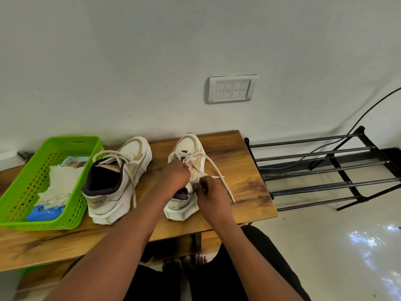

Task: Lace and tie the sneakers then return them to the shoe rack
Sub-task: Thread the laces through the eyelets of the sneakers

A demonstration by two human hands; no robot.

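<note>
One wooden table (238,170) is spread across the lower frame, with one black shoe rack (325,188) at its right edge. One green basket (43,223) at the left is filled with white cloth (60,183) and one blue packet (43,211). Two sneakers are stood at centre: the near-basket sneaker (117,181) is untouched, while the centre sneaker (191,148) has its lace (217,170) pinched by the left hand (175,177) and the right hand (208,190).

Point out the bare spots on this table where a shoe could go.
Bare: the table's near strip in front of basket and left sneaker; the right end past the right sneaker, crossed by a lace. Crowded: the middle, where left hand and right hand work.
</note>
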